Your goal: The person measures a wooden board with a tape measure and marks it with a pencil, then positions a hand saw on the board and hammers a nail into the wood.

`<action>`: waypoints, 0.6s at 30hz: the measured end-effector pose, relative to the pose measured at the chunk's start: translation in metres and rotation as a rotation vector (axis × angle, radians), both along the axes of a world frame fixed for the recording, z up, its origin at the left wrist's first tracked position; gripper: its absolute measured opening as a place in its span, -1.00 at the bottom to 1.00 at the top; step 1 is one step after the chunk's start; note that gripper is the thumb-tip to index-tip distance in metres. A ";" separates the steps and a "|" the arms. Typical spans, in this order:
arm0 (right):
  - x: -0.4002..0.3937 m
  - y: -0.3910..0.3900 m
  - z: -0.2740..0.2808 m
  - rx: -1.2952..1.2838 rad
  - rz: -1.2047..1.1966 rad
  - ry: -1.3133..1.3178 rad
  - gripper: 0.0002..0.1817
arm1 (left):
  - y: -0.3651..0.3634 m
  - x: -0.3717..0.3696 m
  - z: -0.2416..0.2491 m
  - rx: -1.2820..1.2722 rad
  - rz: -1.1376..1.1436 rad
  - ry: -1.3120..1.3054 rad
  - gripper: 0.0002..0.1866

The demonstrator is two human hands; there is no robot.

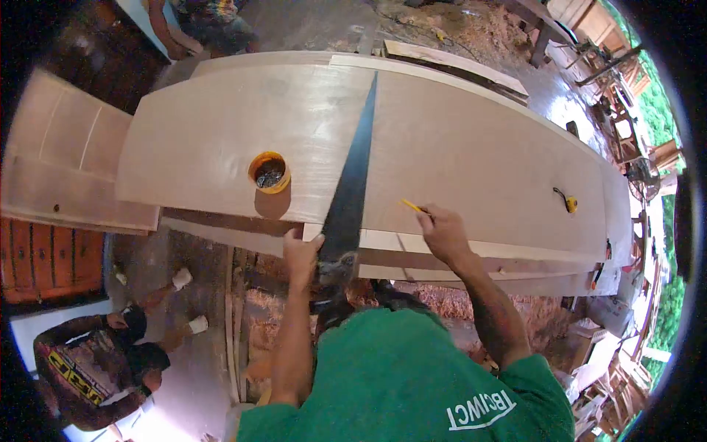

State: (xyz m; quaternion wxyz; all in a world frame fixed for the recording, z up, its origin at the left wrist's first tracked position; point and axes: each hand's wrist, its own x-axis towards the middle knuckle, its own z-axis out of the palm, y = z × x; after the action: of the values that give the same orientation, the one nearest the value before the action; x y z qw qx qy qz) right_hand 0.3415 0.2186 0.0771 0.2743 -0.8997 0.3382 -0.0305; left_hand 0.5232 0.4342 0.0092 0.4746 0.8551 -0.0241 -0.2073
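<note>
A long dark tapered blade, like a handsaw [352,173], lies across the pale wooden panel [471,147], narrow tip at the far edge and wide end near me. My left hand [300,256] is at the panel's near edge, thumb against the saw's wide end; its fingers are bent and partly hidden. My right hand [445,234] holds a yellow pencil [411,205] over the panel, right of the saw. Left of the saw stands an orange-rimmed tub [269,172] with dark contents.
A yellow tape measure [571,204] lies on the panel's right part. One person [96,361] sits at the lower left; another [213,26] is beyond the far edge. Other panels [66,158] are at the left. Wood scraps [611,398] lie at the lower right.
</note>
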 end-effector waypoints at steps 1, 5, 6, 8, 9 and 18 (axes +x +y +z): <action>-0.009 -0.001 0.010 0.022 -0.097 -0.010 -0.74 | 0.016 0.004 0.000 0.011 -0.067 -0.110 -0.42; -0.063 0.010 -0.013 -0.193 -0.182 -0.166 -0.65 | 0.066 0.030 0.062 -0.003 -0.226 -0.059 -0.56; -0.073 0.019 -0.013 0.009 -0.312 -0.094 -0.65 | 0.074 0.035 0.078 -0.056 -0.189 0.018 -0.60; -0.095 0.041 -0.028 0.112 -0.409 -0.089 -0.65 | 0.078 0.056 0.086 -0.114 -0.157 0.081 -0.65; -0.105 0.052 -0.043 0.011 -0.385 -0.154 -0.65 | 0.076 0.069 0.088 -0.222 -0.143 0.051 -0.66; -0.121 0.097 -0.031 -0.008 -0.449 -0.253 -0.66 | 0.067 0.266 0.076 -0.223 0.018 -0.252 -0.82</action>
State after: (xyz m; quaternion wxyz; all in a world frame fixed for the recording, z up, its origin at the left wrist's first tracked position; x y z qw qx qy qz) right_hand 0.2200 0.3158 0.0462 0.2973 -0.7921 0.4925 -0.2043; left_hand 0.7895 0.5010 0.0852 0.5615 0.8166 -0.0986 -0.0903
